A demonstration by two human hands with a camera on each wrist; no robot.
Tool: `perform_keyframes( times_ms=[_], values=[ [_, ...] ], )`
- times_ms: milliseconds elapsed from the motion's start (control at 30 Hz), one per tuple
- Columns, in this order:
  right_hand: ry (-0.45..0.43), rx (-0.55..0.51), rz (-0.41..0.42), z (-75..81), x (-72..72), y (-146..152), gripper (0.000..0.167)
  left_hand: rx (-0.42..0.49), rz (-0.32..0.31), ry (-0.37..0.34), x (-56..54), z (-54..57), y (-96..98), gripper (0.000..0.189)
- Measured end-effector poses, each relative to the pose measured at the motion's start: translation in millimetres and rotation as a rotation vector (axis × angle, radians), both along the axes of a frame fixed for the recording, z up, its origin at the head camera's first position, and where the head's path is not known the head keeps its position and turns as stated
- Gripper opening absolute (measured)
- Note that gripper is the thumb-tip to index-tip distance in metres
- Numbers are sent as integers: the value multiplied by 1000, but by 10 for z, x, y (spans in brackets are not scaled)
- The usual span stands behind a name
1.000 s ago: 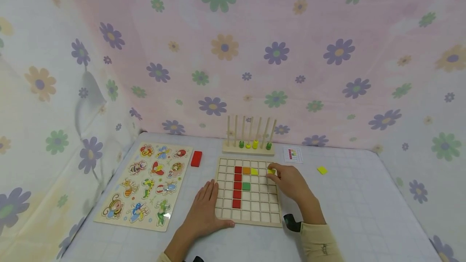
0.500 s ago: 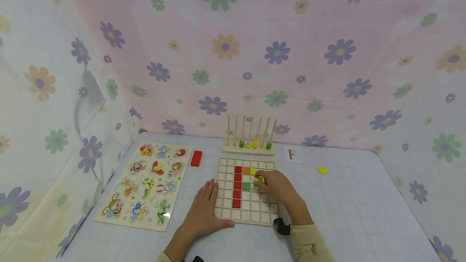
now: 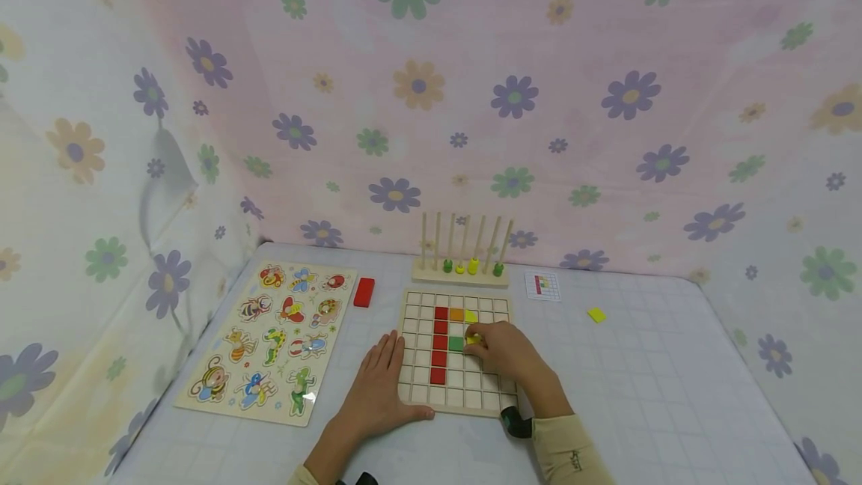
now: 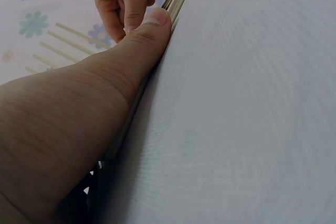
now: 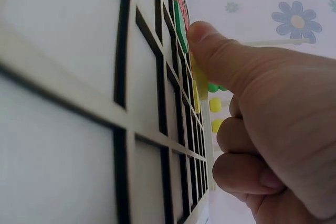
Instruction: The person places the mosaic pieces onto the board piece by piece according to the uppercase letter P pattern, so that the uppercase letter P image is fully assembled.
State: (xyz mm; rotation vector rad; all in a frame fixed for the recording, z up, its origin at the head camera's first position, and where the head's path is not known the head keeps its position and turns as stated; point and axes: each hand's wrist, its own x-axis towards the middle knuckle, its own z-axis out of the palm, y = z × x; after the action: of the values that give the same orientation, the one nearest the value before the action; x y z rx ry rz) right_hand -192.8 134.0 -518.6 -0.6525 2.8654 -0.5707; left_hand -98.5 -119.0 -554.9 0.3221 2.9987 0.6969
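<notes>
A wooden grid board (image 3: pixel 489 380) lies in the middle of the table. Set in its cells are a column of red tiles (image 3: pixel 439 358), an orange tile (image 3: pixel 456 314), a yellow tile (image 3: pixel 471 316) and a green tile (image 3: pixel 456 343). My right hand (image 3: pixel 505 351) pinches another yellow tile (image 5: pixel 199 80) between thumb and finger, at the cell just right of the green one; the fingers partly cover it. My left hand (image 3: pixel 381 391) lies flat at the board's lower left corner, its fingers straight along the left edge and the thumb along the near edge.
An insect puzzle board (image 3: pixel 266 343) lies at the left, with a red block (image 3: pixel 364 293) beside it. Behind the grid stands a peg rack (image 3: pixel 460 274) with green and yellow beads. A printed pattern card (image 3: pixel 542 286) and a loose yellow tile (image 3: pixel 596 315) lie at the right.
My right hand has carried the yellow tile leftward from the board's right side, then slightly down to the cell beside the green tile. My left hand has stayed in place.
</notes>
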Motion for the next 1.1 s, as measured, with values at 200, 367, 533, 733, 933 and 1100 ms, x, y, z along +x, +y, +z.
perform_keyframes(
  times_ms=[200,367,533,733,933,1100],
  values=[
    [-10,-11,3,-1,16,-8,26,2,0,-2,3,-9,-3,137],
    [-10,-17,2,14,28,-15,28,0,0,2,-3,-9,0,137],
    [-15,-21,-20,16,38,-21,28,-8,1,-1,-8,-9,7,137],
    [-32,-52,-50,-20,37,-24,28,5,4,-8,-6,4,12,137],
    [-30,-76,-66,-65,19,-13,28,-2,4,-3,-1,8,10,137],
    [-28,-73,-65,-65,14,-13,29,-9,4,-2,-1,11,8,137]
  ],
)
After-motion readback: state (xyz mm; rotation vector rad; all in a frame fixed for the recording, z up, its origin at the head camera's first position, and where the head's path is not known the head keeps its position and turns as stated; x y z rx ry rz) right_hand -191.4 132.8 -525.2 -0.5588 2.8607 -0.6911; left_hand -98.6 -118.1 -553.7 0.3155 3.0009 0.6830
